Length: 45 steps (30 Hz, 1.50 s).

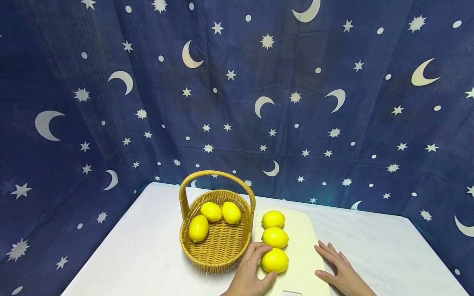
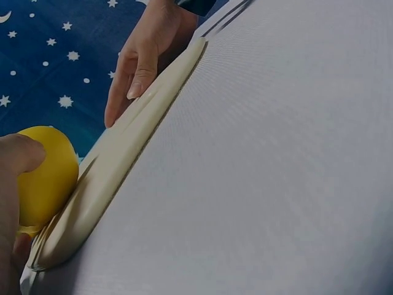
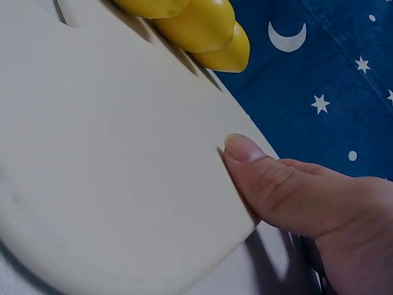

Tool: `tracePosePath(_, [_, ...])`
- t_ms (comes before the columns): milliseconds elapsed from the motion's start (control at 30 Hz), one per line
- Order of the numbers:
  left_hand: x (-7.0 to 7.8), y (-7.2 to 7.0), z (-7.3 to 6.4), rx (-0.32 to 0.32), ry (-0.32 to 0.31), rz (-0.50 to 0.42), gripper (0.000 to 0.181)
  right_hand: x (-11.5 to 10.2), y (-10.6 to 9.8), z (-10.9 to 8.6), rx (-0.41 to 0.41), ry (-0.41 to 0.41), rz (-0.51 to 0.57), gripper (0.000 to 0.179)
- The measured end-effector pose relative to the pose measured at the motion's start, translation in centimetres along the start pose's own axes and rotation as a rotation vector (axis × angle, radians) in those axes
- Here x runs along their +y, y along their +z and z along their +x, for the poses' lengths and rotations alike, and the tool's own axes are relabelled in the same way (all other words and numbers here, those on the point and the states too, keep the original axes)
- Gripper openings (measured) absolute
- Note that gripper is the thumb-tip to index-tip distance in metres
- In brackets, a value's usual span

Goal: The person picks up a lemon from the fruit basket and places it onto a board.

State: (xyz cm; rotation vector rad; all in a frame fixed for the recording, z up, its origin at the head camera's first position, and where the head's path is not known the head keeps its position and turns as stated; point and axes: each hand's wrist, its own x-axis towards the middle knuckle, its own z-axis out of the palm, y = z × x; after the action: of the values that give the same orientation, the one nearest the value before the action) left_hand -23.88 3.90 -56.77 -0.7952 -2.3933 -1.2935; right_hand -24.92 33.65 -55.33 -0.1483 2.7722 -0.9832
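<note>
Three yellow lemons stand in a column along the left side of a cream cutting board (image 1: 301,246). My left hand (image 1: 249,271) holds the nearest lemon (image 1: 275,260), thumb at its near side and fingers at its far left; this lemon (image 2: 52,184) also shows in the left wrist view. Beyond it lie the middle lemon (image 1: 275,237) and the far lemon (image 1: 273,219). At the board's right edge rests my right hand (image 1: 342,269), fingers extended. Its thumb (image 3: 245,150) touches the edge in the right wrist view.
Left of the board stands a woven basket (image 1: 218,265) with a tall arched handle (image 1: 218,173). Three lemons (image 1: 211,211) lie inside it. A white cloth (image 1: 126,250) covers the table, and a blue curtain (image 1: 237,102) with moons and stars hangs behind.
</note>
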Motion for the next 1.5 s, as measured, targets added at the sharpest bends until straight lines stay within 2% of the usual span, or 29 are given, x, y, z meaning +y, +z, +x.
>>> tracePosePath(100, [0.01,0.03,-0.04,-0.011,0.007,-0.002,0.054,-0.06,0.02,-0.05,-0.002,0.014,0.005,0.082])
tracePosePath(300, [0.14,-0.07,-0.1,-0.055,-0.021,-0.02,0.054,-0.12,0.04,-0.05,-0.001,0.026,0.006,0.083])
tracePosePath(567, [0.19,-0.16,-0.16,-0.094,-0.025,0.001,0.052,-0.08,0.04,-0.08,0.0,0.003,0.008,0.081])
tracePosePath(833, [0.17,-0.07,-0.08,-0.055,-0.026,0.016,0.055,-0.22,0.06,0.0,-0.004,0.034,0.012,0.084])
tracePosePath(1000, [0.2,-0.09,-0.03,-0.043,-0.039,0.023,0.055,-0.29,-0.08,-0.17,0.002,0.001,0.005,0.082])
tracePosePath(1267, [0.02,0.04,-0.03,-0.006,0.029,0.038,0.054,-0.36,-0.17,-0.18,0.004,-0.005,0.016,0.082])
tracePosePath(1500, [-0.06,0.03,-0.07,-0.023,0.049,0.032,0.052,-0.33,-0.12,-0.19,0.006,-0.002,0.022,0.084])
